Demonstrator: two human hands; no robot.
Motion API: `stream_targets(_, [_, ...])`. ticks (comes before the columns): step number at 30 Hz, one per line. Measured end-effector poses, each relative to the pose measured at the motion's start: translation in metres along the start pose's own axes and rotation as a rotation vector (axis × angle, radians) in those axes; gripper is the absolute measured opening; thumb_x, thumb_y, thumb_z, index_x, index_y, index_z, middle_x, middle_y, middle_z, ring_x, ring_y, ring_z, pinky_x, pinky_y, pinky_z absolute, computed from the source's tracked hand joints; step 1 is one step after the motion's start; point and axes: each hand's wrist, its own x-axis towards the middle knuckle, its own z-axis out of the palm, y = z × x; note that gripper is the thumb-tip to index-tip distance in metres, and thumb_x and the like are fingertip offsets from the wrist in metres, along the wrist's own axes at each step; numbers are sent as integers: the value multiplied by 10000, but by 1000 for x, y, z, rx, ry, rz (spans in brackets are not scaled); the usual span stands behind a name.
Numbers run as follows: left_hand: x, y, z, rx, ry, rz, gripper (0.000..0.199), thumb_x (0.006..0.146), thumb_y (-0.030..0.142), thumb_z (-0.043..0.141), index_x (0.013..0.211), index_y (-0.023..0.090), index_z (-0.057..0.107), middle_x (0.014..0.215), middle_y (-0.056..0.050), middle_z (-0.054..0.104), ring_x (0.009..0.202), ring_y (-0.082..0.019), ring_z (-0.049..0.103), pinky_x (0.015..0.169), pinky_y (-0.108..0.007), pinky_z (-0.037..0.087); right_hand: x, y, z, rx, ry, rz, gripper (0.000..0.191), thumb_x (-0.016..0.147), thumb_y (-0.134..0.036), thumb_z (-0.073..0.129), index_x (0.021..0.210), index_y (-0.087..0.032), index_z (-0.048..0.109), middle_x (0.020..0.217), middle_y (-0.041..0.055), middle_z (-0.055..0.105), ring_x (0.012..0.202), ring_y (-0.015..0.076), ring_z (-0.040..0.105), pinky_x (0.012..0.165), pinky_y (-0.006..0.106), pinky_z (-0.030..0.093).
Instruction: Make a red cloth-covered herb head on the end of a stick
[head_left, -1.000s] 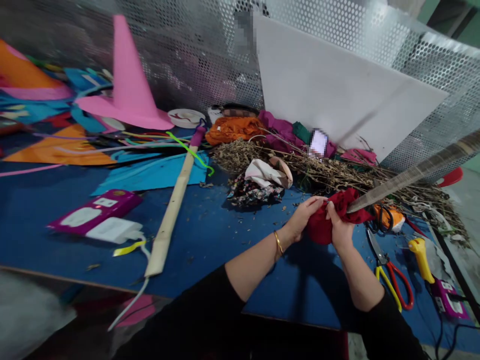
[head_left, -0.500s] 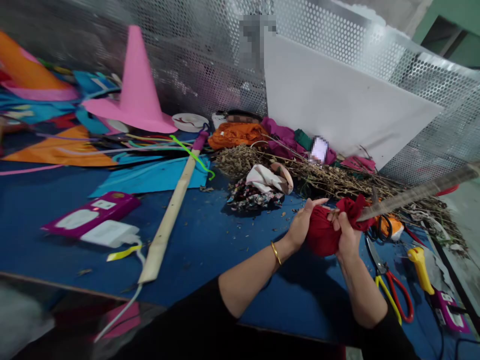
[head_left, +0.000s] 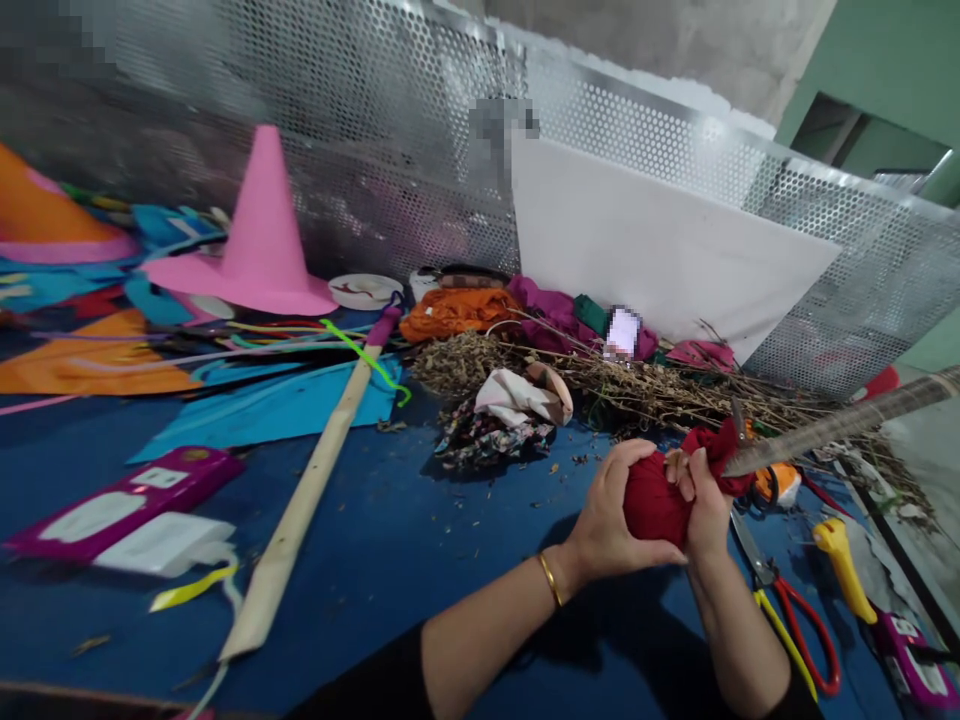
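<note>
A round bundle of dark red cloth (head_left: 654, 505) is between my hands above the blue table. My left hand (head_left: 611, 510), with a gold bangle at the wrist, cups the bundle's left side, thumb below it and fingers over its top. My right hand (head_left: 703, 500) pinches the gathered neck of the cloth on the right. Loose red cloth flares out past my right fingers, against the end of a long grey-brown stick (head_left: 847, 428) that runs off to the right edge.
Scissors (head_left: 765, 572) and a yellow-handled tool (head_left: 845, 570) lie right of my right arm. Dried twigs (head_left: 660, 385) and patterned cloth (head_left: 491, 435) lie behind. Farther left are a pale stick (head_left: 307, 500), a pink cone hat (head_left: 262, 230) and a purple power strip (head_left: 142, 490).
My left hand has turned and spread round the bundle, its thumb now beneath. The view has tilted up, so the table's things sit lower in the picture.
</note>
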Motion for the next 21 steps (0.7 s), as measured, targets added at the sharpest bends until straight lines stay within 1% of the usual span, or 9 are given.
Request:
stream_targets(3, [2,-1,2,7,73,44,714,579,524,805,1132,204,489,1110,-117,555,1061,-295,558,955,-471,460,-1,0,2,7,19,30,455,801,-488,671,548,-217,409,436,-88,318,484,114,438,604,297,427])
stream_targets(5, [2,-4,3,15,99,64,652,585,540,801,1058,201,511,1021,-96,565,991,-280,571,909,-463,480,0,2,3,24,23,52,470,791,-489,684,538,-213,401,434,-89,314,488,110,431,602,291,421])
stream_targets(7, [1,-9,5,17,92,59,700,565,606,799,1065,198,529,1032,-103,573,1005,-291,573,921,-475,476,1,5,3,27,35,51,465,786,-484,693,538,-210,410,437,-90,320,494,109,432,609,288,420])
stream_targets(9, [-1,-13,7,1,70,19,817,546,678,772,1162,202,527,1180,-143,558,1126,-329,542,998,-509,436,2,7,3,-7,67,21,451,786,-486,693,548,-206,432,450,-86,346,503,109,444,613,285,418])
stream_targets(11, [-3,-16,8,-31,57,-49,979,513,713,761,1299,212,463,1352,-175,476,1264,-366,459,1084,-546,357,3,7,4,-54,110,-28,442,785,-489,690,553,-204,445,469,-80,376,504,107,453,610,281,415])
stream_targets(13, [-4,-18,8,-62,19,-119,1139,451,690,803,1392,215,370,1434,-189,402,1334,-384,392,1125,-566,302,3,5,4,-84,155,-58,439,787,-480,690,554,-203,443,483,-75,396,510,107,462,616,279,417])
stream_targets(15, [-3,-19,7,-73,-83,-135,1250,396,621,862,1434,209,299,1453,-198,370,1351,-391,368,1136,-570,288,3,3,3,-84,198,-55,425,789,-472,689,570,-205,440,492,-74,405,520,110,468,626,279,423])
stream_targets(18, [2,-16,2,-52,-189,-79,1216,416,505,898,1425,207,289,1420,-188,381,1332,-377,384,1131,-550,310,3,0,2,-78,219,-29,419,781,-479,694,589,-209,439,496,-77,401,528,111,465,631,279,426])
stream_targets(21, [6,-12,-1,-45,-138,-38,1012,498,419,873,1347,209,364,1300,-150,463,1236,-338,470,1078,-508,385,2,-3,1,-95,187,-15,457,792,-495,678,550,-209,417,492,-72,388,533,109,469,635,274,426])
